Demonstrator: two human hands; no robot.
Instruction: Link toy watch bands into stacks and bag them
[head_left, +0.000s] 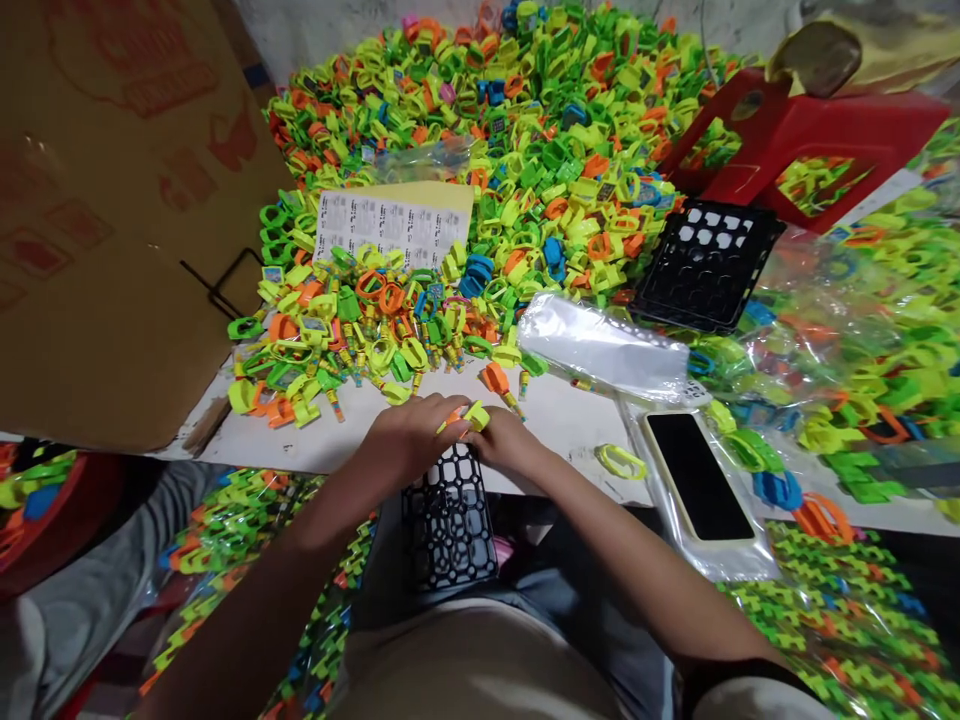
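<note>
My left hand (409, 432) and my right hand (504, 440) meet at the table's front edge, fingers curled together. Between them is a small yellow-and-orange plastic toy watch (474, 414), mostly covered by the fingers. Just below, a black plastic grid tray (450, 525) with rows of openings leans over my lap, its top end under my hands. In front of the hands lie an orange toy watch (495, 378) and a heap of toy watches (375, 330), some with small candy-filled tubes.
A cardboard box (112, 220) stands at left. Beyond the hands are a label sheet (394, 225), a clear bag (600, 345) and another black tray (709, 265). A red plastic stool (817, 140) rests on the pile at right. A phone (697, 475) lies on plastic bags.
</note>
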